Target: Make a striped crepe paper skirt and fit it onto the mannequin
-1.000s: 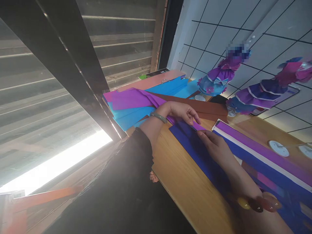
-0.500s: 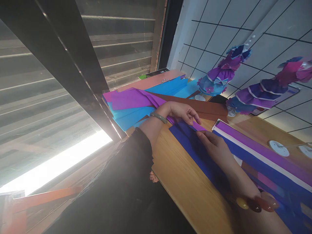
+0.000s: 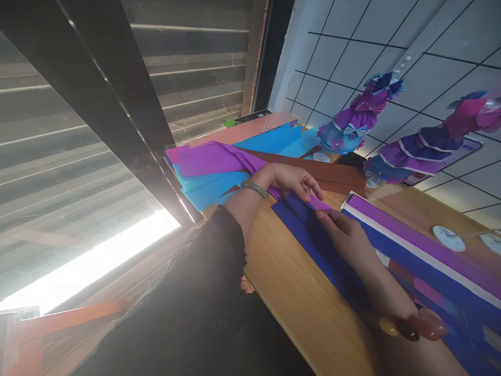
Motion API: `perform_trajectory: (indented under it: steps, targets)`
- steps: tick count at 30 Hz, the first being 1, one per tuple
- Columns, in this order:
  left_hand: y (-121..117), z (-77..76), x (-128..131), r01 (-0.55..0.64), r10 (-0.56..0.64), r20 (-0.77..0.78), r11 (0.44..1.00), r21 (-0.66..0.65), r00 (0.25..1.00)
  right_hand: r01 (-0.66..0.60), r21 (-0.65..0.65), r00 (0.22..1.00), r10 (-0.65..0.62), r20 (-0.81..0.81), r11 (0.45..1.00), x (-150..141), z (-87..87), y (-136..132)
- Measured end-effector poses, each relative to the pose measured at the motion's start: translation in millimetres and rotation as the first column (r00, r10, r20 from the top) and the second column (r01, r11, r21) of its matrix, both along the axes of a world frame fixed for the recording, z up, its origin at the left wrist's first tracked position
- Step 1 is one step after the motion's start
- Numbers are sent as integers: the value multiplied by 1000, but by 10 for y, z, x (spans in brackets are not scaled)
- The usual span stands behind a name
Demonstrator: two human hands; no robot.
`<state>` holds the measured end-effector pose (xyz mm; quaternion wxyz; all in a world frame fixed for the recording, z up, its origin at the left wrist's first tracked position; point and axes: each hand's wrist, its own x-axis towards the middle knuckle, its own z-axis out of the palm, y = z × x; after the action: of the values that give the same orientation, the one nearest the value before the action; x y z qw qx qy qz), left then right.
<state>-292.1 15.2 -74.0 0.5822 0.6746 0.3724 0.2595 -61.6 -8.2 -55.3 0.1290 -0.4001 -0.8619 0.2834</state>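
A long strip of dark blue paper (image 3: 299,224) lies slantwise on the wooden table. My left hand (image 3: 293,183), with a grey-green bangle at its wrist, bends over the far end of the strip, thumb and fingers closed at its edge. Just to its right, my right hand (image 3: 344,230) pinches the same edge between thumb and forefinger; a bracelet of large beads (image 3: 410,326) circles that wrist. Purple paper (image 3: 207,159) runs from the table's far left beneath my left hand and shows between the two hands. The fingertips partly hide the blue edge.
Blue paper sheets (image 3: 211,185) and a brown strip (image 3: 332,172) lie behind my hands. A purple, white and blue layered stack (image 3: 415,245) is at the right. Two paper-dressed figures (image 3: 348,125) stand by the tiled wall. White discs (image 3: 448,238) lie on the table (image 3: 289,282). A window is on the left.
Hardly anything differs. My left fingers have shifted very slightly at the blue edge, while my right hand keeps its pinch in the same place.
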Motion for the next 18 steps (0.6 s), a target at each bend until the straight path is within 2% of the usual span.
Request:
perform_trajectory:
  steps: [7,18]
  targets:
    - [13,-15,2,11,-11,-8,1000,-5,1000,10,-16,1000,-10,3,1000,-1,0,4]
    - [14,-6,11,35,-35,-7,997,64,999,-28,-65,1000,29,4,997,-69,11,10]
